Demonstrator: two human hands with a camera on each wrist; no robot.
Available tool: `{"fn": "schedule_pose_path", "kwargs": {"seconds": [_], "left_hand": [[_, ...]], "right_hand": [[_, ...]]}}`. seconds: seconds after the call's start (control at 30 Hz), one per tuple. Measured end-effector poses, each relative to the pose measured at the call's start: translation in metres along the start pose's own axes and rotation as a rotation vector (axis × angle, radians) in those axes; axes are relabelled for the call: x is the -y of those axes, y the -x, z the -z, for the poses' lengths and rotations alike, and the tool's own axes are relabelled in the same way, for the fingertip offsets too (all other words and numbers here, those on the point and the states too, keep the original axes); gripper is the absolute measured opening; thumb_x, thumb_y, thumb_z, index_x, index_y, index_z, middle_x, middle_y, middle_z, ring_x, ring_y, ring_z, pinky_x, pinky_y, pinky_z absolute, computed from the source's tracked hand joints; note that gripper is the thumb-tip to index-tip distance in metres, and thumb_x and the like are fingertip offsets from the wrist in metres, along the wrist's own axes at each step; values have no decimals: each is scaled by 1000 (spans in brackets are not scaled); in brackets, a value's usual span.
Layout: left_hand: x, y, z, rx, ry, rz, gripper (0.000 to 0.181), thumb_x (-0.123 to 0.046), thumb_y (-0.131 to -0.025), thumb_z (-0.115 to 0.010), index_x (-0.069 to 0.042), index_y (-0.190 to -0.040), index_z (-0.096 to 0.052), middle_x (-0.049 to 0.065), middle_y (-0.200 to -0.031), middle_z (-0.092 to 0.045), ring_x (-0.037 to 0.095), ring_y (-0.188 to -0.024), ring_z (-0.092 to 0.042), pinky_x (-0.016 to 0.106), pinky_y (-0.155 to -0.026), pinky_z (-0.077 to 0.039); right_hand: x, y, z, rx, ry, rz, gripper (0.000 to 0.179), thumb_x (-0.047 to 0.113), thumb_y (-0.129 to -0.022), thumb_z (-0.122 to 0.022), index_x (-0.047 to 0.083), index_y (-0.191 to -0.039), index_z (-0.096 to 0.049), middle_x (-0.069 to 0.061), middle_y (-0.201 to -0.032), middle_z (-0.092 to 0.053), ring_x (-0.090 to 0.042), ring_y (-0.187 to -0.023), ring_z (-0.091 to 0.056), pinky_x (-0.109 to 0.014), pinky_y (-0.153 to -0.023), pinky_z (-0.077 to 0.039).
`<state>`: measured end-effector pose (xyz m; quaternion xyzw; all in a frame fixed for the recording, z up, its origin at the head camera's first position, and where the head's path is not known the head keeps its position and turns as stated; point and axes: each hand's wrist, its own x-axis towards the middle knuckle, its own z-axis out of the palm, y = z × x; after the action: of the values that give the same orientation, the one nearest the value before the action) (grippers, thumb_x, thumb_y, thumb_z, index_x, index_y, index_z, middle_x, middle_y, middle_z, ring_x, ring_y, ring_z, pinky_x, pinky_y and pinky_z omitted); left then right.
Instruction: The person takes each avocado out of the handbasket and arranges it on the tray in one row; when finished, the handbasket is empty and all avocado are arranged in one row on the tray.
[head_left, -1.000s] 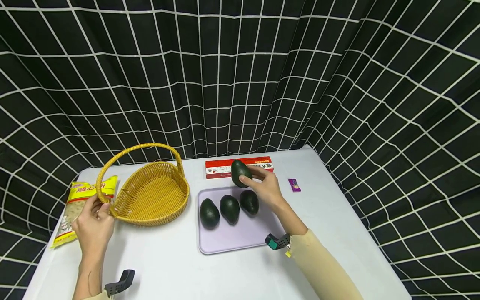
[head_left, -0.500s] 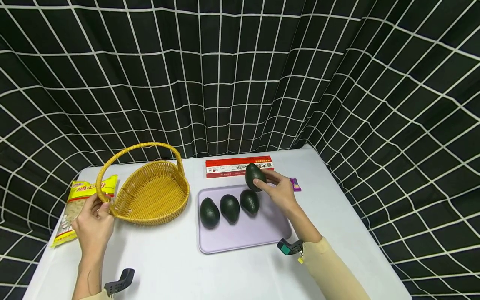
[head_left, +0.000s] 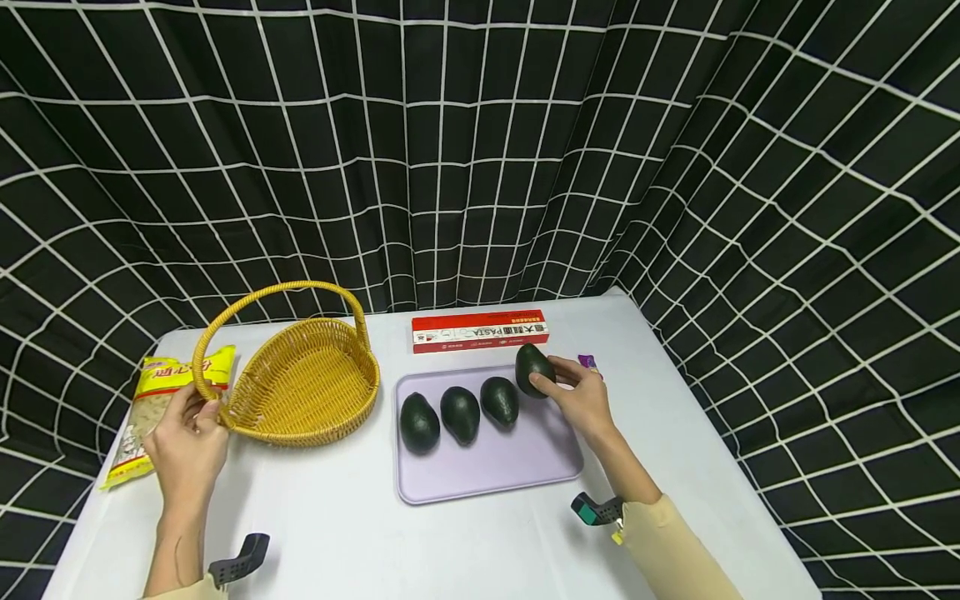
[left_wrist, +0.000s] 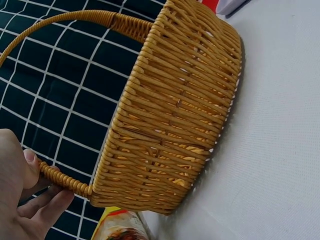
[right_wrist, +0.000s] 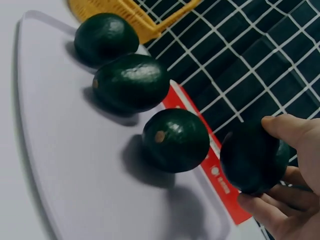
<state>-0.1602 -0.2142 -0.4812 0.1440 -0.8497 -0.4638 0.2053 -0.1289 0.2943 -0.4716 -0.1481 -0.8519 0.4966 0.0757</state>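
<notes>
My right hand (head_left: 581, 398) grips a dark green avocado (head_left: 533, 371) above the far right part of a pale lilac tray (head_left: 487, 483). In the right wrist view, thumb and fingers wrap that avocado (right_wrist: 252, 159), and its shadow falls on the tray. Three more avocados lie in a row on the tray: a left one (head_left: 419, 423), a middle one (head_left: 460, 414) and a right one (head_left: 499, 402). At the left, my left hand (head_left: 187, 442) holds the handle of a yellow wicker basket (head_left: 303, 383) near its lower end; the basket's visible inside holds nothing.
Behind the tray lies a red and white pasta box (head_left: 480, 332). A yellow food bag (head_left: 150, 408) sits left of the basket, partly behind my left hand. Beyond my right hand is a small purple packet (head_left: 588, 363). A black gridded curtain (head_left: 480, 167) encloses the table.
My right hand has carried the avocado rightward and toward me, from in front of the pasta box to over the tray's right part. My left hand and the basket stay put.
</notes>
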Motion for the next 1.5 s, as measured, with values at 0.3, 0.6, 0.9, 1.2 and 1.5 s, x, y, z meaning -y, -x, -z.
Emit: {"fn": "schedule_pose_path", "kwargs": {"seconds": [0.3,0.6,0.9,1.2,1.5], "left_hand": [[0,0,0,-4,-1,-3,42,-8,-105,-51,1,-146,-56,30,-135,-66,50,-126,-61,53,-117,-18],[1,2,1,-4,1,12,44,-9,-106,-50,0,-148,-54,30,-137,-64,50,-128,-60,52,-120,-18],[0,1,0,-27,-8,-11,42,-8,-105,-51,0,-145,-57,29,-135,-66,48,-125,-64,50,-118,-20],[0,1,0,-18,-2,-3,42,-9,-106,-51,0,-146,-57,29,-135,-66,48,-126,-63,51,-117,-19],[-1,1,-1,-31,-13,-18,41,-9,-105,-54,-1,-145,-58,27,-136,-67,33,-127,-67,47,-116,-22]], "right_hand": [[-19,7,-3,-34,97,-19,65,40,-86,-85,9,-140,-65,-18,-127,-74,-35,-121,-69,-52,-109,-46],[-30,15,-10,-72,162,-40,64,36,-87,-83,3,-138,-65,-23,-126,-73,-40,-116,-71,-53,-102,-53],[-34,19,-14,-82,185,-16,63,36,-88,-83,0,-137,-65,-26,-128,-71,-43,-120,-68,-56,-102,-54],[-33,19,-15,-75,190,-17,63,35,-91,-81,-1,-139,-62,-27,-128,-70,-43,-118,-70,-54,-103,-55],[-36,19,-18,-73,173,22,64,32,-91,-82,2,-142,-60,-26,-132,-69,-41,-120,-69,-50,-102,-57]]}}
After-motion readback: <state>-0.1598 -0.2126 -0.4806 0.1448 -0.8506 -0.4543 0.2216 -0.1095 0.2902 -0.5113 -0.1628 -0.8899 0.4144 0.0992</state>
